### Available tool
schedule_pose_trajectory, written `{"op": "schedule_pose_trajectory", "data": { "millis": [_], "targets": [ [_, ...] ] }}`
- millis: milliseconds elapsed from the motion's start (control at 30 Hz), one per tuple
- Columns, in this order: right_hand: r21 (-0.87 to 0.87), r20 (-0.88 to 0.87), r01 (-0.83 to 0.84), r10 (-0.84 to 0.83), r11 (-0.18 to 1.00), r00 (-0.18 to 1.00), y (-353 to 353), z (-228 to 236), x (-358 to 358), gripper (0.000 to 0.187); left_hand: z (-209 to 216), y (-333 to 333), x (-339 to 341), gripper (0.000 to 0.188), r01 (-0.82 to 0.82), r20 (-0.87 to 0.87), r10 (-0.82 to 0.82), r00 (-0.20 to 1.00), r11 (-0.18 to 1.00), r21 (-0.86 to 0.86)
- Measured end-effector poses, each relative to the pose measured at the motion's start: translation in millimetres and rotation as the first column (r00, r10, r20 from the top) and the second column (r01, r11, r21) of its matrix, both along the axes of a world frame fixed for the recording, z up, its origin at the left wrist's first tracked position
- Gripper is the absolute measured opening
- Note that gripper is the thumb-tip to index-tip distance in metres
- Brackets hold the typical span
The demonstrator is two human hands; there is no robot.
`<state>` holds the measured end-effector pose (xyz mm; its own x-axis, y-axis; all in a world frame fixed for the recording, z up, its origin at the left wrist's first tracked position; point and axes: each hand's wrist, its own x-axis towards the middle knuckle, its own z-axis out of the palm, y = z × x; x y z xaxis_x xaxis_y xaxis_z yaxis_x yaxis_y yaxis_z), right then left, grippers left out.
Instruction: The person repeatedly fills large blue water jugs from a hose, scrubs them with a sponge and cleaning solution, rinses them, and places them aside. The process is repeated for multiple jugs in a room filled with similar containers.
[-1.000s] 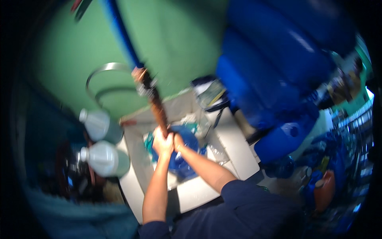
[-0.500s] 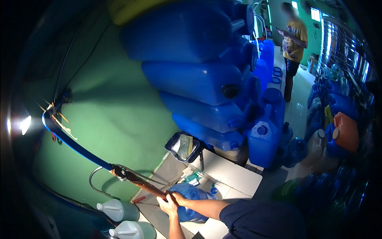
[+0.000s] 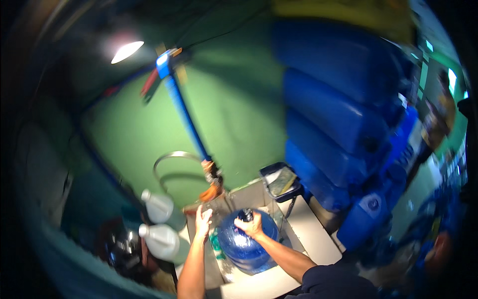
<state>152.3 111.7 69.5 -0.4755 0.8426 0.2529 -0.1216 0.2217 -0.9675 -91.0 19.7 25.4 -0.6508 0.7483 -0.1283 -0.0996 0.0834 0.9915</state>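
A round, translucent blue water jug [image 3: 244, 256] stands in a white-tiled basin [image 3: 308, 231], its dark neck pointing up toward me. My right hand [image 3: 253, 226] is closed around that neck. To the left of the jug, my left hand [image 3: 202, 222] is raised with its fingers apart, holding nothing. Just above it hangs a blue pipe [image 3: 184, 112], whose lower end is wrapped in orange-brown material [image 3: 211, 192]. Motion blur hides the finer detail of the pipe's end.
Large blue containers [image 3: 323, 107] are stacked at the right against the green wall. A dark tub [image 3: 281, 182] sits on the basin's far edge. Whitish jugs [image 3: 162, 240] stand at left. A lamp [image 3: 127, 52] shines at upper left. Another person [image 3: 440, 117] stands far right, blurred.
Both hands have let go of the brown lower part of the pipe. My right hand has taken the jug's neck; my left has opened beside it. The view has swung left.
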Motion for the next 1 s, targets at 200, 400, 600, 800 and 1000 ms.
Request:
{"op": "schedule_pose_trajectory", "data": {
  "millis": [200,400,600,800,1000],
  "targets": [
    [0.032,-0.593,-0.270,0.235,0.962,0.770,2.8,113.0,157.6,0.034,-36.1,-150.2,100.9,0.084,-0.228,0.041,0.230,0.972,0.972,-0.052],
    [-0.447,-0.530,0.109,-0.361,0.888,0.767,106.7,132.3,202.3,0.034,40.4,-132.9,140.2,0.085,0.155,0.063,-0.161,0.985,0.985,0.081],
    [-0.136,-0.708,-0.113,-0.017,0.984,0.706,96.5,51.9,235.5,0.038,101.3,-177.5,94.9,0.092,0.032,-0.360,0.082,0.929,0.953,0.300],
    [-0.344,-0.365,0.445,-0.554,0.827,0.748,104.6,16.7,208.8,0.056,153.4,-167.2,134.4,0.061,-0.152,-0.123,0.207,0.971,0.924,0.351],
    [-0.743,-0.519,-0.273,-0.269,0.611,0.811,8.7,-71.2,166.6,0.048,266.4,-190.5,119.8,0.091,-0.090,-0.915,0.108,0.388,0.993,0.079]
  ]
}}
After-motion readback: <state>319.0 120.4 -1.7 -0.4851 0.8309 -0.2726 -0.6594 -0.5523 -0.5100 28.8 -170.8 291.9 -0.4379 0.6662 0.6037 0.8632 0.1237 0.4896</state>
